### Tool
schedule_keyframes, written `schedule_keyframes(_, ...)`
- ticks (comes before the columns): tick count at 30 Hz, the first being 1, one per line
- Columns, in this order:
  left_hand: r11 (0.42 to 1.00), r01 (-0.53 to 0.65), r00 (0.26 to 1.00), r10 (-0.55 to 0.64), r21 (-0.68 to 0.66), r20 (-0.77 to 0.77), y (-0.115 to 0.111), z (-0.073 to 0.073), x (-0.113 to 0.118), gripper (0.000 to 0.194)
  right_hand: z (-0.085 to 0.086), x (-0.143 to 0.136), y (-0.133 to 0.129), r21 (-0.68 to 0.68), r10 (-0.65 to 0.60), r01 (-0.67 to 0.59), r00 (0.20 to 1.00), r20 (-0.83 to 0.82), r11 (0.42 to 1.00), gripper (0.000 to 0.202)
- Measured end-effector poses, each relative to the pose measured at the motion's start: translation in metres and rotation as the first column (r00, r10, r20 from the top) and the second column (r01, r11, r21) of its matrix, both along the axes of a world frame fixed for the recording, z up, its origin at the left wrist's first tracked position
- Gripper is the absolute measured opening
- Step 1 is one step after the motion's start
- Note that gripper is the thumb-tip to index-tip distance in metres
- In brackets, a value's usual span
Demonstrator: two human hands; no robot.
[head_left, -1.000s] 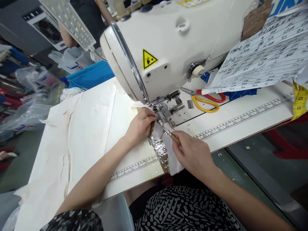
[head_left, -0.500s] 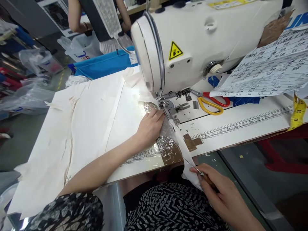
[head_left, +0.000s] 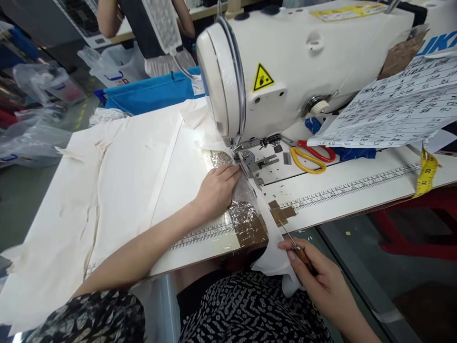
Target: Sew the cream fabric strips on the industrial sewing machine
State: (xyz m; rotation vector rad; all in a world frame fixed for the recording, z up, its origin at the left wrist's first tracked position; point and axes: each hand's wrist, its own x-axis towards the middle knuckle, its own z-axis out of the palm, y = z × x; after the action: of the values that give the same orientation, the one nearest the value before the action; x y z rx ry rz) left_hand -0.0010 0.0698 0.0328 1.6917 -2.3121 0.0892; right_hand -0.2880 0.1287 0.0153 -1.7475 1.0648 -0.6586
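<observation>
A white sewing machine (head_left: 285, 62) stands over the work table. Close to its needle and presser foot (head_left: 238, 157), my left hand (head_left: 218, 188) is closed at the edge of the white fabric strip (head_left: 273, 228), fingers together and thumb hidden. The strip runs from the foot down over the table's front edge and hangs toward my lap. An awl (head_left: 303, 258) with a wooden handle is gripped in my right hand (head_left: 321, 271), its metal point aimed up and left. That hand's fingertips also touch the strip's right edge.
White fabric pieces (head_left: 124, 171) cover the left of the table. Scissors (head_left: 309, 159) with red and yellow handles lie beside the machine bed. A handwritten sheet (head_left: 389, 105) and a yellow tape measure (head_left: 426, 174) are at right. Another person (head_left: 164, 43) stands behind a blue cloth bin (head_left: 153, 93).
My right hand and the awl have shifted slightly, the awl tip now right of the strip. The strip's hanging end has bunched lower and spread leftward. My left hand stays beside the foot.
</observation>
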Motion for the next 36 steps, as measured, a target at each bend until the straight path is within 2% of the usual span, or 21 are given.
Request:
schedule_keyframes(5,0.997,0.07,0.996,-0.072,-0.038,-0.049,-0.007,-0.006,0.012,0.045,-0.001,0.015,-0.002,0.265,-0.16,0.117,0.976,0.145,0.957,0.025)
schedule_keyframes(7,0.996,0.088,0.994,-0.09,-0.036,-0.065,-0.008,-0.005,0.016,0.046,-0.001,0.025,0.002,0.419,-0.276,0.144,0.921,0.275,0.896,0.026)
schedule_keyframes(9,0.994,0.104,0.99,-0.107,-0.038,-0.092,-0.008,-0.004,0.018,0.046,0.002,0.035,0.008,0.586,-0.374,0.097,0.849,0.373,0.805,0.028)
schedule_keyframes(11,0.992,0.117,0.987,-0.121,-0.045,-0.104,-0.007,-0.003,0.019,0.046,0.009,0.043,0.013,0.677,-0.402,0.034,0.826,0.395,0.736,0.031)
schedule_keyframes(12,0.992,0.118,0.988,-0.122,-0.051,-0.098,-0.007,-0.002,0.018,0.046,0.012,0.046,0.015,0.682,-0.378,0.019,0.844,0.381,0.731,0.032)
schedule_keyframes(14,0.993,0.101,0.993,-0.105,-0.062,-0.06,-0.004,-0.002,0.014,0.046,0.019,0.05,0.014,0.621,-0.268,0.025,0.915,0.302,0.784,0.03)
schedule_keyframes(17,0.996,0.052,0.999,-0.051,-0.078,0.017,-0.001,-0.003,0.004,0.043,0.025,0.048,0.01,0.358,-0.15,0.094,0.98,0.133,0.929,0.031)
schedule_keyframes(20,0.997,0.029,0.999,-0.026,-0.07,0.045,0.0,-0.001,-0.002,0.04,0.027,0.043,0.005,0.118,-0.135,0.132,0.991,0.019,0.984,0.033)
schedule_keyframes(26,0.998,-0.011,1.0,0.011,-0.056,0.008,-0.008,0.003,-0.001,0.035,0.03,0.042,-0.011,-0.167,-0.084,0.069,0.993,-0.085,0.984,0.027)
schedule_keyframes(30,0.997,0.026,0.998,-0.029,-0.071,-0.048,-0.011,0.002,0.005,0.035,0.028,0.046,-0.02,-0.233,-0.05,0.015,0.988,-0.146,0.972,0.025)
schedule_keyframes(36,0.982,0.148,0.973,-0.166,-0.119,-0.163,-0.01,0.001,0.013,0.034,0.027,0.048,-0.023,-0.318,-0.021,-0.037,0.984,-0.176,0.947,0.023)
